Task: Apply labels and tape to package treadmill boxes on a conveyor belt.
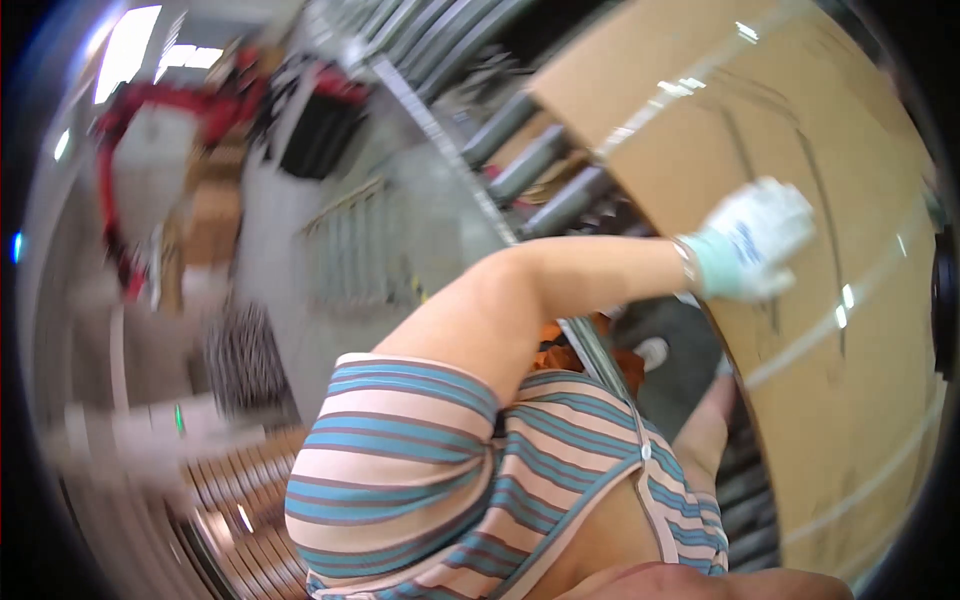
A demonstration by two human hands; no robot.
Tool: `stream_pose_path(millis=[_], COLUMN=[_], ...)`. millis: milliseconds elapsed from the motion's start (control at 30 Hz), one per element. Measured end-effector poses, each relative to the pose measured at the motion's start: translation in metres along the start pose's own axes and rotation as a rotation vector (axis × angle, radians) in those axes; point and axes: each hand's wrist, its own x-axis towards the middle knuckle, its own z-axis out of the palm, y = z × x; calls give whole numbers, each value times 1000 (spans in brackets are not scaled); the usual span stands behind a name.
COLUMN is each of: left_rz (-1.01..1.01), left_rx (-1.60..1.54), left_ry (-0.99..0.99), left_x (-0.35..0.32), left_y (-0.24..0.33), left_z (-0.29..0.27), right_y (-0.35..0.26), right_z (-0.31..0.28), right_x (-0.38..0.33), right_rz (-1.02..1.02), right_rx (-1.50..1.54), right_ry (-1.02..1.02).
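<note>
My left hand [760, 240], in a white knitted glove with a pale green cuff, lies on the top of a large brown cardboard box [690, 150]. Its fingers are slightly bent and a little blurred, the thumb apart from them, and nothing shows in its grasp. Strips of shiny clear tape and dark lines run across the cardboard. My right hand [726, 368] is at the box's near left edge; only a sliver of it shows below the bare forearm, and its fingers are hidden behind the cardboard.
Under and beside the box runs a metal roller conveyor [540, 160] with a long side rail. More rollers [245, 500] lie at the lower left. Across the grey floor stand a red machine arm [110, 160], stacked cartons [215, 210] and a black bin [322, 130]. A shoe [652, 354] shows below the conveyor.
</note>
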Motion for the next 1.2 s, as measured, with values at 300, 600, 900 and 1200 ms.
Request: stream_pose_path(millis=[300, 600, 900, 1200], left_rz=[144, 193, 120, 92], left_rx=[45, 12, 12, -368], left_ry=[354, 402, 396, 692], left_x=[-11, -1, -11, -195], left_y=[-23, -27, -26, 5], left_z=[23, 31, 25, -98], right_y=[53, 92, 63, -46], right_z=[25, -30, -90, -47], right_x=[10, -35, -79, -108], right_rz=[125, 188, 119, -126], right_rx=[-74, -60, -150, -215], right_ry=[-192, 24, 304, 626])
